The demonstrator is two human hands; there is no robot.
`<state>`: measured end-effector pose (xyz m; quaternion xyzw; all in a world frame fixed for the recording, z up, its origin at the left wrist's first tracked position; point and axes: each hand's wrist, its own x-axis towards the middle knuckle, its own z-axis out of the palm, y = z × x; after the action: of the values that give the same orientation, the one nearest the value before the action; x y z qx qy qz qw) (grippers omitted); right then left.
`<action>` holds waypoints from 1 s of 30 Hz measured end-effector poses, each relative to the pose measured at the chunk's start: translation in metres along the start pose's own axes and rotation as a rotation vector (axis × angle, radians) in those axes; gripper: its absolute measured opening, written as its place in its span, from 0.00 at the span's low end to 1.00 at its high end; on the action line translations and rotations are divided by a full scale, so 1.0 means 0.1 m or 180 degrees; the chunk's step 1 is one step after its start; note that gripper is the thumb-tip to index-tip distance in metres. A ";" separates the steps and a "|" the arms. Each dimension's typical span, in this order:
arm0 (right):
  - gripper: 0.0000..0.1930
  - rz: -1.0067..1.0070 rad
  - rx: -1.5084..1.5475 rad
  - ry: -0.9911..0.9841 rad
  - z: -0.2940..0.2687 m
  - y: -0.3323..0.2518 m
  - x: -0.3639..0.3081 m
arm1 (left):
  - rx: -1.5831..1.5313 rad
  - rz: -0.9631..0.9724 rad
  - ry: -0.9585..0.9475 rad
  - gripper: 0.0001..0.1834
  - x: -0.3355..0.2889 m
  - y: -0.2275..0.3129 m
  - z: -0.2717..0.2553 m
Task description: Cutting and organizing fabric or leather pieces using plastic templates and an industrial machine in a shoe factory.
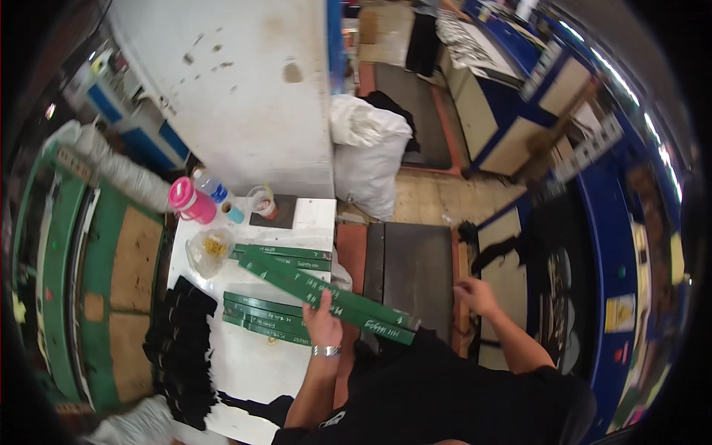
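My left hand, a metal watch on its wrist, is closed around the near edge of a long flat green bar with pale handwriting. The bar slants across the white table's edge toward my body and looks like two strips lying together. Below it on the table lies a stack of similar green bars, partly hidden by my left hand. Farther back rest more green bars, partly covered by the held one. Out to the right, my right hand is empty, its fingers loosely bent and apart.
On the white table stand a pink jug, a plastic bottle, a cup and a bag of yellow food. Black fabric is heaped at its left. A white sack stands behind; blue machinery lines the right.
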<state>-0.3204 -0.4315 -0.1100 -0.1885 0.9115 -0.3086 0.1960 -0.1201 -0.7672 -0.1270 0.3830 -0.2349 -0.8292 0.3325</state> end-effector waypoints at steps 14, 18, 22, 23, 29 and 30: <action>0.17 0.3545 -0.1136 0.2647 0.03 2.28 -5.31 | 0.1294 -0.1977 -0.2467 0.14 -1.92 -1.46 1.41; 0.18 0.3646 -0.0907 0.2943 0.25 1.92 -5.39 | 0.1491 -0.2493 -0.2701 0.14 -2.55 -2.20 1.66; 0.18 0.3544 -0.0422 0.3087 0.30 1.94 -5.49 | 0.1718 -0.2756 -0.2893 0.14 -3.21 -2.93 1.82; 0.16 0.3167 -0.0751 0.3264 0.39 1.98 -5.53 | 0.1719 -0.2752 -0.2908 0.13 -3.35 -3.06 1.82; 0.14 0.3098 -0.0227 0.3150 0.27 1.84 -5.55 | 0.1758 -0.2756 -0.2584 0.13 -3.94 -3.78 2.00; 0.14 0.3101 -0.0173 0.3134 0.27 1.80 -5.55 | 0.1798 -0.2782 -0.2605 0.13 -3.99 -3.86 2.00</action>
<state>0.1253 -0.0538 -0.1099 0.3994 0.8825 -0.2121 -0.1289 -0.2284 -0.1903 -0.0654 0.1696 -0.3737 -0.8729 -0.2639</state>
